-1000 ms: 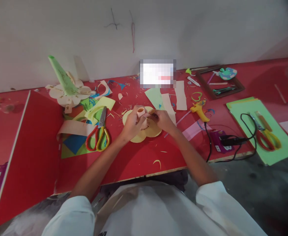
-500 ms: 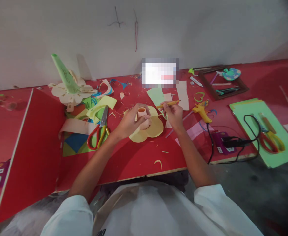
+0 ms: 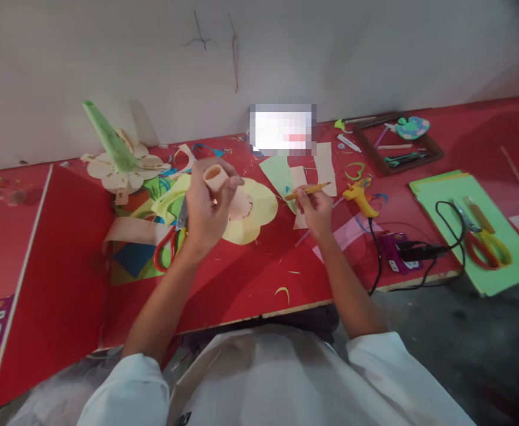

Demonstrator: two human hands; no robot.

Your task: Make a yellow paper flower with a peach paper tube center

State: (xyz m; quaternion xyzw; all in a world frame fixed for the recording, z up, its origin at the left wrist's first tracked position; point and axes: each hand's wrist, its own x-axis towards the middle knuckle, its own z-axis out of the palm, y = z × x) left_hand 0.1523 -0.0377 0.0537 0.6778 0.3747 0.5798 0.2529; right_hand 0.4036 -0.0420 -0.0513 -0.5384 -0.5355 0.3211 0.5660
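My left hand (image 3: 210, 204) is closed around a small peach paper tube (image 3: 216, 176), its open end facing up and toward me, lifted off the table. Just right of that hand lies a pale yellow flower-shaped paper (image 3: 259, 201) with a peach round piece (image 3: 242, 207) at its middle. Marks or a cut line show on the peach piece. My right hand (image 3: 317, 210) pinches a yellow pencil (image 3: 310, 190), held nearly level above the paper scraps. A peach paper strip (image 3: 299, 177) lies beneath and beside the right hand.
Scissors (image 3: 166, 245) and coloured paper scraps lie at left, beside a red panel (image 3: 64, 284). Behind them stands a paper flower with a green cone (image 3: 111, 139). At right are a yellow glue gun (image 3: 361, 198), a corded purple box (image 3: 396, 251) and green sheets (image 3: 490, 207) bearing more scissors (image 3: 485, 248).
My left hand has lifted the paper tube off the yellow flower and moved it left, tilting it. The peach piece on the flower now shows. My right hand still holds the pencil.
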